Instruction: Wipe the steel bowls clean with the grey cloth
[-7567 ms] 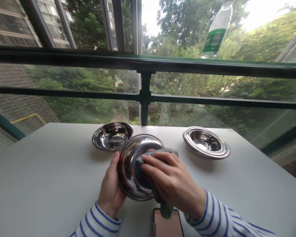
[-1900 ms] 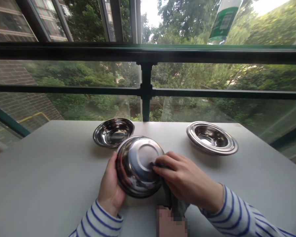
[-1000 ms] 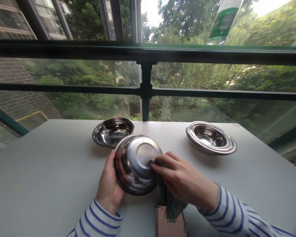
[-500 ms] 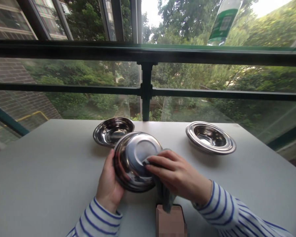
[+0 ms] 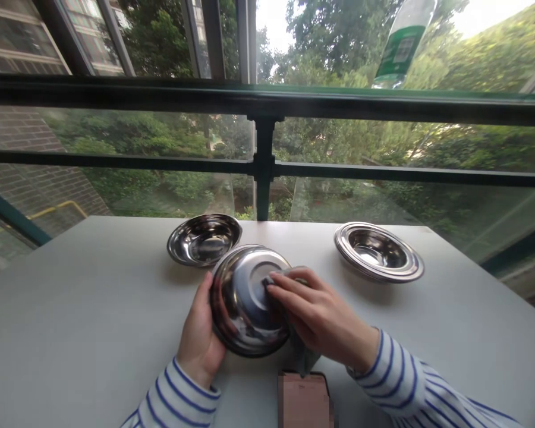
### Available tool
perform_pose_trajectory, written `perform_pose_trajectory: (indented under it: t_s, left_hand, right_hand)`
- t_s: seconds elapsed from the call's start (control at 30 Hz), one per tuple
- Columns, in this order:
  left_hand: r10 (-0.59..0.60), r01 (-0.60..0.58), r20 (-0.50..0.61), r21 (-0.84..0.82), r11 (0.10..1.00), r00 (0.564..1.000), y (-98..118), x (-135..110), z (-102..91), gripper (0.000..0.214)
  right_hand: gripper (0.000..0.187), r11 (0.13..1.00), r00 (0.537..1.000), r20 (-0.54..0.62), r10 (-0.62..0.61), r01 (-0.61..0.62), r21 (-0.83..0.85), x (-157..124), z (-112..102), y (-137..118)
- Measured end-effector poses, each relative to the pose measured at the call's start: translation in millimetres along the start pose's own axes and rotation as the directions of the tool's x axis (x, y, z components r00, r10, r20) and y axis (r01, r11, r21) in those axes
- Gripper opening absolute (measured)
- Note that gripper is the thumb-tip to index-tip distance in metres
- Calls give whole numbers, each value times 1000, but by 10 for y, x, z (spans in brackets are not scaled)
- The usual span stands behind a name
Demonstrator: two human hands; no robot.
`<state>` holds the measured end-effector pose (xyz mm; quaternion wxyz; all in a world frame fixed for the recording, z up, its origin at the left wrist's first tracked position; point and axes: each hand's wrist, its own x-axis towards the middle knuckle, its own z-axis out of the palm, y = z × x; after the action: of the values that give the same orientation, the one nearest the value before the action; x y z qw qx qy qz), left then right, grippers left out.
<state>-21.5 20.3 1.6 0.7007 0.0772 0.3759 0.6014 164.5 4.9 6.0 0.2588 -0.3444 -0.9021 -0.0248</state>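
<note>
Held upturned bowl (image 5: 245, 315) by its rim in left hand (image 5: 200, 336); pinched cloth (image 5: 304, 358) in right hand (image 5: 325, 315) against its base, right of that grip. Wiped, apparently; next likely needed to turn it.

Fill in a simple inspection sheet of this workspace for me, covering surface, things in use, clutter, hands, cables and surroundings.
Surface: white table, pale and smooth-looking.
Things in use: held bowl, tilted, underside facing the camera; cloth against it; upright far-left bowl; right-side bowl, upright, several rims showing, possibly a stack.
Clutter: phone at the near side, below the cloth; contact unclear.
Hands: left hand grips the held bowl's side; right hand presses the cloth to its underside.
Cables: nothing seen.
Surroundings: dark rail beyond the table, green-labelled bottle above it, trees outside.
</note>
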Motion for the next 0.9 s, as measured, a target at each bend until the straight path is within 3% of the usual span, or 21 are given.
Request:
perform_pose_trajectory:
  t_s: [0.1,0.27,0.43,0.6,0.8,0.9]
  left_hand:
    - [-5,5,27,8,1000,1000,-10,-23,5,29]
    - [1,-2,47,23,1000,999,-30,-45,25,27]
    - [2,-3,35,23,1000,999,-34,-31,11,26]
    - [7,-8,27,37,999,1000,-55,-40,38,26]
    - [25,-27,38,45,999,999,-49,-62,39,26]
    - [9,-13,75,54,998,997,-71,-81,46,26]
  right_hand:
    - [38,997,996,51,-73,73,-7,21,-7,-87]
    - [38,996,996,-49,68,-71,-61,45,-18,-105]
    - [41,998,998,39,-57,57,-17,62,-10,-150]
    - [41,991,993,-57,102,-106,-76,61,21,-80]
    - [40,998,997,41,-62,63,-11,90,-9,-242]
    - [40,998,1000,-17,7,-8,-55,116,-43,-177]
